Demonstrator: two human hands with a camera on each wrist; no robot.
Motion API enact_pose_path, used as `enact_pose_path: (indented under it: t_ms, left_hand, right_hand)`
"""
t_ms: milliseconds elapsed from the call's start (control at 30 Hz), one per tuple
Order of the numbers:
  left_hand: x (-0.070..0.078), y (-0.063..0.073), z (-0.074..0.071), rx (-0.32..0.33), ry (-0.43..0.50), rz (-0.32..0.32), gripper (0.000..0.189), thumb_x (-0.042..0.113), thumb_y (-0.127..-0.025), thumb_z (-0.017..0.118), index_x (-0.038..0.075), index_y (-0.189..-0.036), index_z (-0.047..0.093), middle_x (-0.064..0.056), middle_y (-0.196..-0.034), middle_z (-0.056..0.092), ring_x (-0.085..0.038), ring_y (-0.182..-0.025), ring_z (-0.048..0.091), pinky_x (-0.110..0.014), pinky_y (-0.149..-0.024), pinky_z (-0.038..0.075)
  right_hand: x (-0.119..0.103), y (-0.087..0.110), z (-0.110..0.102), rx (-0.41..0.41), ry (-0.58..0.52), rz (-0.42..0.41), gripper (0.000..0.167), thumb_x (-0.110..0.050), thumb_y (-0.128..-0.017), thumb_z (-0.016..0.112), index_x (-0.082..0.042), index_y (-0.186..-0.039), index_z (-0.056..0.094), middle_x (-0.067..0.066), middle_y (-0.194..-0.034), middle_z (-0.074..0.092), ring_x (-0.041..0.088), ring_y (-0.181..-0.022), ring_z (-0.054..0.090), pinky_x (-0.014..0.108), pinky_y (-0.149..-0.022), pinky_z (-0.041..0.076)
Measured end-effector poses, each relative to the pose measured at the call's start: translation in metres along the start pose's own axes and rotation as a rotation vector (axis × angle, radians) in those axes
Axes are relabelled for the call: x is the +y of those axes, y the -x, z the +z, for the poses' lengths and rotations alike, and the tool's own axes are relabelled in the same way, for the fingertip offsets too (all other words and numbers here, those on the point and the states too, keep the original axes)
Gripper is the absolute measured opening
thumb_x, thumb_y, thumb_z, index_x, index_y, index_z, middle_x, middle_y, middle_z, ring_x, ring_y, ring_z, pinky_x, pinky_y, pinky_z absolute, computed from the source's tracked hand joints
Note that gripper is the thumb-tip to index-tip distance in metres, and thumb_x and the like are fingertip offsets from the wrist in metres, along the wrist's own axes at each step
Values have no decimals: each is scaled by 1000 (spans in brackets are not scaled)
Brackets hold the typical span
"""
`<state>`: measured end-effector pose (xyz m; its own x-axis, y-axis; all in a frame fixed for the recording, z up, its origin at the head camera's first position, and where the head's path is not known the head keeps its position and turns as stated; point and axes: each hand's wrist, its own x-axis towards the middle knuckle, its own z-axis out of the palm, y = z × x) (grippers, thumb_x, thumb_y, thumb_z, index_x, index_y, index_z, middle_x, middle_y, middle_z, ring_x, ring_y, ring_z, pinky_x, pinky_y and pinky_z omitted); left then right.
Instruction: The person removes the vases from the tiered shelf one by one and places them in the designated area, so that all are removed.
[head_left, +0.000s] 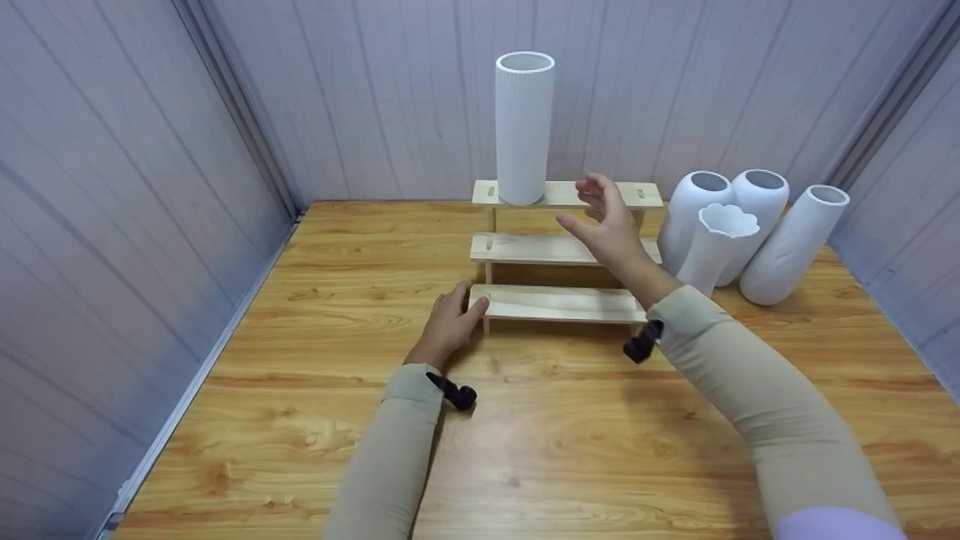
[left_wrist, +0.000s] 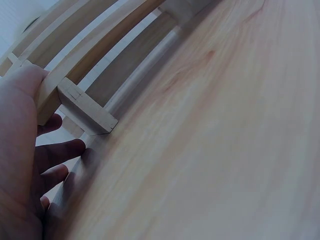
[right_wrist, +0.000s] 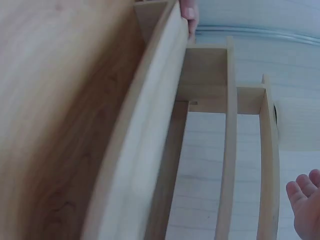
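Note:
A three-tier wooden display stand [head_left: 562, 303] stands on the table. My left hand [head_left: 448, 324] holds the left end of its lowest tier, thumb on top and the other fingers around the end and below it in the left wrist view. On the left part of the top tier a tall white ribbed cylinder vase [head_left: 523, 131] stands upright. Just right of this vase, my right hand [head_left: 611, 229] is raised in front of the top tier, empty, its fingers loosely bent and thumb apart. The right wrist view catches only its fingers [right_wrist: 309, 187] at the edge.
Right of the stand, several white vases are grouped: two rounded ones [head_left: 684, 217], a scalloped-rim one [head_left: 712, 251] in front, and a leaning one [head_left: 793, 251]. The right forearm overlaps the stand's lower right corner. Panelled walls [head_left: 390, 97] enclose the wooden table [head_left: 300, 420].

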<state>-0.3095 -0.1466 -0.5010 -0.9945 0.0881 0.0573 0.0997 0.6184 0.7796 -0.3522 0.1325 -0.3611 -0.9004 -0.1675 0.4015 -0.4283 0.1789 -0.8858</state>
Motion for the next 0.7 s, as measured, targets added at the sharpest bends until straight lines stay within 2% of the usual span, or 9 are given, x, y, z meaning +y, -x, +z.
enact_pose_path:
  t_ms: [133, 267, 367, 600, 700]
  left_hand:
    - [-2, 1, -3, 15, 5, -8, 69, 55, -101, 48, 14, -156, 39, -9, -157, 42, -43, -150, 19, -55, -120, 19]
    - [-2, 1, -5, 20, 4, -11, 69, 56, -101, 49, 15, -156, 39, -9, -158, 42, -42, -150, 19, -55, -120, 20]
    - [-2, 1, -4, 16, 6, -12, 69, 56, -101, 48, 16, -156, 38, -8, -159, 40, -42, -151, 18, -55, -120, 20]
    - [-1, 0, 0, 25, -1, 15, 68, 55, -101, 49, 15, -155, 40, -8, -155, 44, -35, -145, 33, -50, -117, 28]
    - [0, 0, 2, 24, -1, 16, 68, 54, -101, 49, 14, -155, 40, -8, -156, 44, -36, -145, 32, -50, -117, 28]
  right_hand:
    - [-3, -22, 12, -15, 24, 36, 84, -22, -90, 77, -2, -155, 28, 16, -152, 43, 28, -143, 39, 39, -117, 33]
    - [-5, -42, 24, -34, 19, 91, 93, -30, -88, 80, -6, -158, 23, 13, -155, 40, 25, -144, 38, 37, -117, 31]
    - [-6, -53, 31, -45, 13, 120, 97, -31, -87, 81, -8, -159, 20, 12, -157, 37, 25, -144, 37, 36, -117, 31]
    - [-5, -73, 38, -29, -18, 193, 103, -30, -86, 83, -12, -161, 15, 12, -158, 34, 25, -145, 35, 35, -116, 33]
    - [-5, -78, 41, -34, -40, 224, 106, -29, -85, 83, -16, -162, 12, 11, -159, 32, 25, -144, 35, 37, -115, 36]
